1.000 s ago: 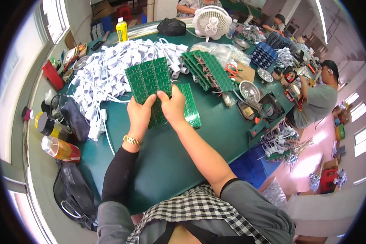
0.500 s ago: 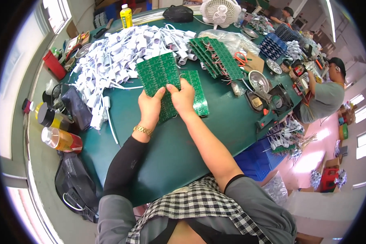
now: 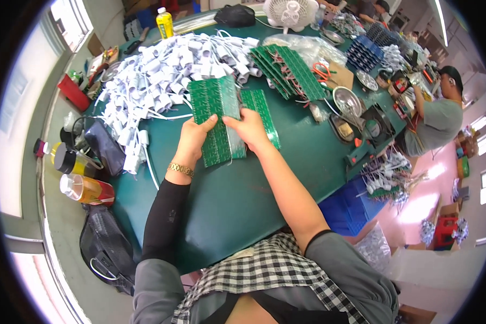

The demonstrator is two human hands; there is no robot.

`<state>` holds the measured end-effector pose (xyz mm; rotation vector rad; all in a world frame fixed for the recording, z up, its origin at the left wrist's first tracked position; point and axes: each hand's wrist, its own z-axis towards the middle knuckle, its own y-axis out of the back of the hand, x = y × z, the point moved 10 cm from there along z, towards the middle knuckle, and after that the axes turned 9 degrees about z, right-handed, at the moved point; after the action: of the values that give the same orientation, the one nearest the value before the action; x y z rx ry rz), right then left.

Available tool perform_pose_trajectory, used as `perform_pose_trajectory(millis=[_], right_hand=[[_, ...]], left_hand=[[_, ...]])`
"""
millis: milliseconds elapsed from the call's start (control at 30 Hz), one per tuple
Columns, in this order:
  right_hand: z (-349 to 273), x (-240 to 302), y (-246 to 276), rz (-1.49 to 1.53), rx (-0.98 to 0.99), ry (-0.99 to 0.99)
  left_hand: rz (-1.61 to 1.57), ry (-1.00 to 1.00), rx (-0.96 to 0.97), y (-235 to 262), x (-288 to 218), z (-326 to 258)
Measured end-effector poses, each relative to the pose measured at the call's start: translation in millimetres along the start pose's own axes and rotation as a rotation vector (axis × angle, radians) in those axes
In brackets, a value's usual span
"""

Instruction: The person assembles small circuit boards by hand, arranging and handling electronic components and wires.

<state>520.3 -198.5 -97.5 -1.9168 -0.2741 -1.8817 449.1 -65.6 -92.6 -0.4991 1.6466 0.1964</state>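
Both hands hold a green circuit board panel above the table. My left hand grips its left part, thumb lying on the face. My right hand pinches the right part, thumb on the face and fingers behind. The panel's right strip is angled to the rest and shines pale in the light; whether it has split off I cannot tell. Under and right of my right hand, another green board lies on the table. Farther right is a stack of green boards with reddish wires along it.
A big heap of white lamp sockets with cables covers the table's far left. Orange-handled scissors, a metal dish and a black-green tool lie right. Bottles line the left edge. A person sits right.
The panel was flat and evenly green; now its right strip is tilted against the left part and catches the light. My hands have shifted only slightly.
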Motion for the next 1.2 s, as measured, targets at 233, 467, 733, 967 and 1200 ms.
perform_pose_trajectory(millis=[233, 467, 733, 967, 1200], right_hand=[[-21.9, -1.0, -22.7, 0.380, 0.111, -0.118], [-32.6, -17.7, -28.4, 0.633, 0.209, -0.290], [-51.2, 2.6, -59.5, 0.977, 0.428, -0.397], [-36.8, -31.4, -7.0, 0.505, 0.088, -0.427], [-21.5, -18.0, 26.5, -0.050, 0.143, -0.061]], left_hand=[[0.053, 0.156, 0.206, 3.9, -8.1, -6.1], [0.105, 0.099, 0.325, -8.2, -13.6, -8.3], [-0.224, 0.222, 0.518, -17.9, -15.5, -19.2], [-0.122, 0.138, 0.201, 48.5, -39.2, 13.0], [-0.202, -0.005, 0.017, 75.3, -79.0, 5.0]])
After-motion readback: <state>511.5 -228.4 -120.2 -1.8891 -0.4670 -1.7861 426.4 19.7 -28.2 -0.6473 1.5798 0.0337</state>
